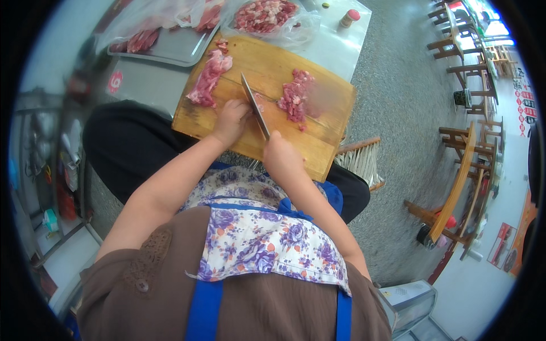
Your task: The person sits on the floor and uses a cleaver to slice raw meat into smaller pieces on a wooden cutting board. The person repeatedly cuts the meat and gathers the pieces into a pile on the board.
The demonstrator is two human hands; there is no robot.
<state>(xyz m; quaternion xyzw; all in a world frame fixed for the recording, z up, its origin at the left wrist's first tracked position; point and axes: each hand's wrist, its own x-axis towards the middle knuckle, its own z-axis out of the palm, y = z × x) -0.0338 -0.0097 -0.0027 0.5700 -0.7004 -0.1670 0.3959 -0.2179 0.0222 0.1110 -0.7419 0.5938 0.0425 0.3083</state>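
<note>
My right hand grips the handle of a kitchen knife, its blade angled up and left over a wooden cutting board. Close against the left side of the blade, my left hand rests on the board with fingers curled; whether meat lies under them is hidden. A strip of raw meat lies beyond my left hand, with a few small scraps above it. To the right of the knife sits a pile of diced raw meat. Thin bits of meat lie just beside the blade.
Behind the board, a metal table holds a plastic bag of diced meat and a small red-capped jar. A tray with larger meat pieces stands at upper left. Wooden benches line the right; a woven stool is nearer.
</note>
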